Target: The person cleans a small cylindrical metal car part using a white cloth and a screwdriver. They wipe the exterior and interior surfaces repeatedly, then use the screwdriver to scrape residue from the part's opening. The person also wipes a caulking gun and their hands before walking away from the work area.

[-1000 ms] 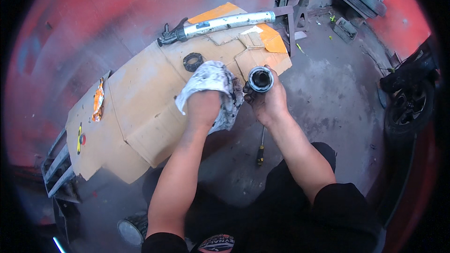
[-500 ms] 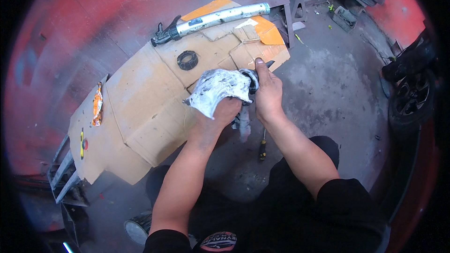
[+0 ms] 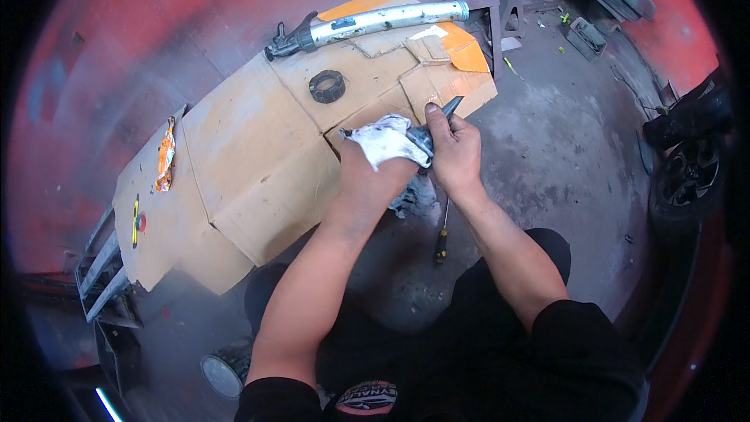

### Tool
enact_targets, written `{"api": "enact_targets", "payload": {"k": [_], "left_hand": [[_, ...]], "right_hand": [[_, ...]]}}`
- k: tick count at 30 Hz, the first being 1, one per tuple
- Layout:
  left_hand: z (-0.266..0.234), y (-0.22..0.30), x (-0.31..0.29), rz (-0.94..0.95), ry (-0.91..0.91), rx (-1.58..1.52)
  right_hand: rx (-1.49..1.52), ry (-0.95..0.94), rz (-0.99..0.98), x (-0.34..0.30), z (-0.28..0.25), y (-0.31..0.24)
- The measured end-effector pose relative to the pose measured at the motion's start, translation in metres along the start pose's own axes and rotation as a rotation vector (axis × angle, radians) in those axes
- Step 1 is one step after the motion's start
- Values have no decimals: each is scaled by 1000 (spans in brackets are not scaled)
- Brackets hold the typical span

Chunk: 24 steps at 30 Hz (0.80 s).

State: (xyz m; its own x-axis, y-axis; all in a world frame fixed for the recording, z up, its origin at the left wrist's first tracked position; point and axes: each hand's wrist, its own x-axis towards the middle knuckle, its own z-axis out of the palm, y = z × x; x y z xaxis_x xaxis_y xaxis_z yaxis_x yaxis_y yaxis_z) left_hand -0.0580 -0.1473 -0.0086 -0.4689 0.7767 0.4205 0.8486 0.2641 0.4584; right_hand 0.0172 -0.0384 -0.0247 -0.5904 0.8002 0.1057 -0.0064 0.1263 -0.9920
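Watching remotely, I see the left hand [image 3: 376, 178] bunched around a smudged white rag [image 3: 383, 141], pressing it against a dark cylindrical part [image 3: 422, 139] held above the right-hand end of the flattened cardboard [image 3: 234, 148]. The right hand [image 3: 458, 152] is closed around the part, thumb on top, probably to steady it against the rag's pressure. A silver tube with a black head [image 3: 391, 23] lies across the cardboard's far edge and a black ring [image 3: 326, 97] flat upon it, presumably kept off the floor's grime; a screwdriver [image 3: 441, 250] shows beyond its near edge.
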Motion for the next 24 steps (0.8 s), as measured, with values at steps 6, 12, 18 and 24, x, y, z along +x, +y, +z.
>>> {"api": "enact_targets", "payload": {"k": [6, 12, 18, 24], "left_hand": [[-21, -11, -3, -108, 364, -427], [-37, -22, -2, 67, 354, 19], [-20, -26, -1, -66, 137, -503], [-10, 11, -4, 301, 126, -77]], "right_hand": [[370, 152, 357, 17, -7, -3], [603, 29, 572, 26, -22, -5], [620, 30, 541, 28, -19, -18], [586, 71, 425, 28, -16, -8]]}}
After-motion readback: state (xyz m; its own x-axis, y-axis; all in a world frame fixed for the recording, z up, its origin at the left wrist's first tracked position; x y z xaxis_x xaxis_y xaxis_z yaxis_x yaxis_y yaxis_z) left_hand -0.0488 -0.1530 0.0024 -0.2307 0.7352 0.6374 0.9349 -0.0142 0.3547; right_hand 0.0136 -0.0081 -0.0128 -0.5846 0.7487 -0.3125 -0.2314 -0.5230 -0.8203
